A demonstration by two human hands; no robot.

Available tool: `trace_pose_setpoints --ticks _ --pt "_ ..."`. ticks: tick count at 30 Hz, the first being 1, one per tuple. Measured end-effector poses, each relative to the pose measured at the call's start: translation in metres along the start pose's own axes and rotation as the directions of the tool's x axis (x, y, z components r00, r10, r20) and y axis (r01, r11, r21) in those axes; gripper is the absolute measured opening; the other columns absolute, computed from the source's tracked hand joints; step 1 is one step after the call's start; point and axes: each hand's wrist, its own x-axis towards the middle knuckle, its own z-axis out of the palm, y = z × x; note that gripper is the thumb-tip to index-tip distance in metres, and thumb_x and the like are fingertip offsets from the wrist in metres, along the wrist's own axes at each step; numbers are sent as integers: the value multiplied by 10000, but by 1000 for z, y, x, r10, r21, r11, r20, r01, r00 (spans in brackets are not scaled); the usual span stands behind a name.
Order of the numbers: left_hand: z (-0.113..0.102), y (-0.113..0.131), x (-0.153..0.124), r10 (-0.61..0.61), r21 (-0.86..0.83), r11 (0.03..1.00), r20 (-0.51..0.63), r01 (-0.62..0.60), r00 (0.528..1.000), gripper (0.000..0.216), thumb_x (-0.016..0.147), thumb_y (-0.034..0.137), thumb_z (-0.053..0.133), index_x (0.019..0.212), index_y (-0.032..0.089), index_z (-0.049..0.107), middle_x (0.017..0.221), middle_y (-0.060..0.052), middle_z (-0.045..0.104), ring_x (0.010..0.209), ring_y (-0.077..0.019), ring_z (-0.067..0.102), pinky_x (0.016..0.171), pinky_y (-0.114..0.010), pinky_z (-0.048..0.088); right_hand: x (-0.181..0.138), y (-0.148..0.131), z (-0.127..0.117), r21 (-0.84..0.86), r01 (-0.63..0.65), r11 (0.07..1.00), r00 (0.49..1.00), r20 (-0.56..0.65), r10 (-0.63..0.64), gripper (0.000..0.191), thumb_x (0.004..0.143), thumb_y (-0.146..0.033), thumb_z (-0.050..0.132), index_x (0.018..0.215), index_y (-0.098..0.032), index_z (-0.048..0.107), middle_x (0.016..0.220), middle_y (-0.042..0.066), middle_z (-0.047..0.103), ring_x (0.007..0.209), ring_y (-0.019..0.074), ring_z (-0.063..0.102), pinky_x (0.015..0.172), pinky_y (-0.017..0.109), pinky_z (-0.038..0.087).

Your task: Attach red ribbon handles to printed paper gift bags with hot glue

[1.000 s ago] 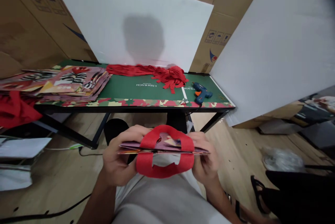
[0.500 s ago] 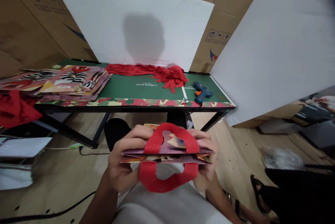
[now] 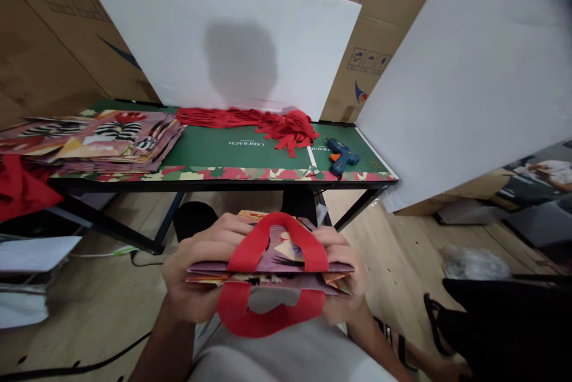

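I hold a flattened, colourfully printed paper bag (image 3: 286,257) with two red ribbon handles (image 3: 268,310) in front of my chest, below the table's front edge. My left hand (image 3: 196,275) grips its left end, fingers curled over the top. My right hand (image 3: 342,280) grips the right end the same way. One handle loops up over the top, the other hangs down toward my white shirt.
A green table (image 3: 210,149) carries a stack of printed flat bags (image 3: 111,137) at left, a pile of red ribbon strips (image 3: 268,123) at the back, and a blue glue gun (image 3: 340,158) at right. White boards stand behind and right. Another person's sandalled foot (image 3: 435,316) is lower right.
The bag has tilted a little, showing more of its top face, and my hands have shifted slightly left and down with it.
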Motion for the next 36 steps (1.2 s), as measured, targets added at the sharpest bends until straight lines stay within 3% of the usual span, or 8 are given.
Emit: trace_pose_setpoints --ticks 5,10,15,25,36 --pt "1 3 4 -31 21 999 75 30 997 152 1005 357 771 966 210 772 736 -37 778 697 -242 776 692 -407 617 13 -6 2 130 77 989 997 20 -80 148 1060 -295 679 1163 -214 749 935 96 800 877 286 797 780 453 667" --pt "4 8 6 -83 -24 996 56 85 995 107 935 238 806 1036 221 773 738 -30 787 554 -186 707 525 -317 564 18 -18 3 164 -129 978 991 -20 134 117 1015 -170 701 1012 -230 802 864 64 822 733 221 780 675 345 648" --pt "3 13 13 -75 -31 996 145 81 987 48 986 253 751 985 207 764 661 -24 743 513 -166 684 511 -280 575 19 -23 2 184 -152 971 988 -9 157 242 935 -69 673 1027 -229 829 863 55 827 737 214 780 682 324 637" --pt "5 9 3 -132 -11 991 79 133 988 68 940 283 803 985 235 786 602 -38 703 438 -187 617 433 -347 512 16 -20 2 192 -214 958 975 -11 220 264 914 -47 673 1012 -228 837 875 52 826 723 197 757 669 304 616" --pt "6 8 4 -122 -15 992 69 124 990 105 965 333 798 1030 250 793 609 -30 713 469 -201 657 443 -344 540 16 -19 3 177 -207 962 976 -24 214 213 941 -73 694 999 -226 831 859 55 823 701 194 751 642 300 611"
